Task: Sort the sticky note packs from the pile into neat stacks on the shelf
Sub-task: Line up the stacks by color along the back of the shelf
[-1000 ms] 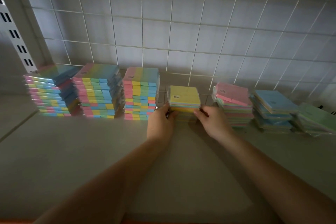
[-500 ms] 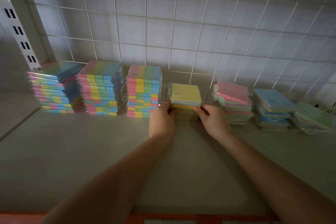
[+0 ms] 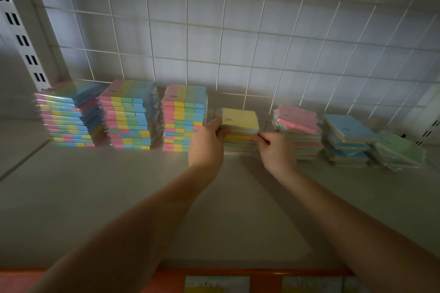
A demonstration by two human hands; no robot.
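While both arms reached far across the shelf point(image 3: 119, 197), the left hand point(image 3: 206, 144) and right hand point(image 3: 276, 152) pinched opposite sides of the yellow-topped stack point(image 3: 240, 126). It stood between the striped stacks point(image 3: 184, 116) on its left and the pink-topped stack point(image 3: 297, 126) on its right.

Your left hand point(image 3: 206, 147) and right hand point(image 3: 277, 152) are both bare: no gloves, rings or straps show. Your two forearms are also bare from wrist to the bottom edge of the view; no sleeve, cuff, watch or band appears on either. Your fingers point(image 3: 220, 129) are short and partly blurred, so nail detail cannot be read. No markings show anywhere.
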